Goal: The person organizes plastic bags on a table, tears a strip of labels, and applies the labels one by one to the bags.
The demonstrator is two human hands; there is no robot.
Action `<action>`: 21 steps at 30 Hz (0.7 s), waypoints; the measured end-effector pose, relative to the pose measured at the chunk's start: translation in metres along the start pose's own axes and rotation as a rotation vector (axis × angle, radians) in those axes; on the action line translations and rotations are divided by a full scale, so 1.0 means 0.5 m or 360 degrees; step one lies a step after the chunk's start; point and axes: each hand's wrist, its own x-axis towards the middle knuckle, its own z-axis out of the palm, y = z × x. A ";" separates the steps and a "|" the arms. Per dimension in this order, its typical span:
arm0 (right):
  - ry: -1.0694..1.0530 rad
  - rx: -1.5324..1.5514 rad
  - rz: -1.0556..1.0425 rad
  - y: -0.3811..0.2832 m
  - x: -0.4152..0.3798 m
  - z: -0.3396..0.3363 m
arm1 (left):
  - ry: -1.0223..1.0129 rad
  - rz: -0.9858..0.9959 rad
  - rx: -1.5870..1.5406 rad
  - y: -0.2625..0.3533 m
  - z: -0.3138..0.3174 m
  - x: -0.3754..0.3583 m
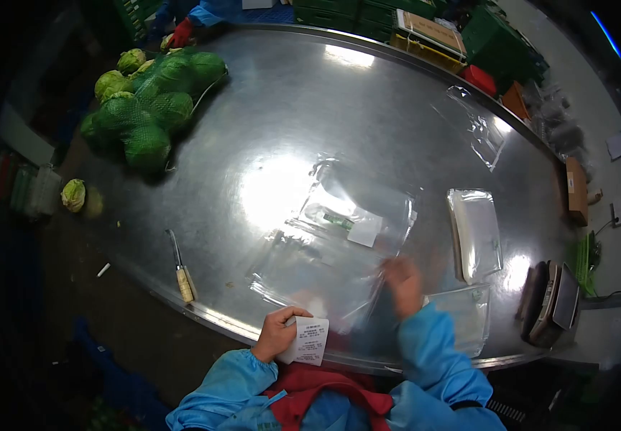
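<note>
Held near the table's front edge, my left hand [279, 333] has its fingers closed on white printed labels [311, 340] with rows of dark text. My right hand [402, 284], blurred by motion, is over the right edge of a clear plastic bag [309, 267] lying flat; whether it grips anything is not visible. Just beyond lies another clear bag [395, 210] with a green print and a white label [365, 230] on it. To the right is a stack of clear bags [477, 233], with more flat bags [468, 314] nearer me.
Green net sacks of cabbages [149, 118] lie at the far left, near a co-worker's red-gloved hand [181, 34]. A loose cabbage [73, 195] sits at left. A wooden-handled knife [183, 282] lies near the front edge. Dark flat cases [551, 305] stand at right.
</note>
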 end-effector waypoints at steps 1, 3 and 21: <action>-0.0583 0.0226 0.0336 0.035 -0.053 0.027 | -0.0013 0.0134 0.0113 -0.001 -0.001 0.009; -0.1256 0.0294 0.0563 -0.016 -0.115 0.090 | -0.0040 0.0261 0.0237 -0.002 -0.005 0.020; -0.0057 -0.0569 0.0055 0.087 0.040 0.105 | -0.0073 0.0045 0.0100 -0.024 -0.058 0.027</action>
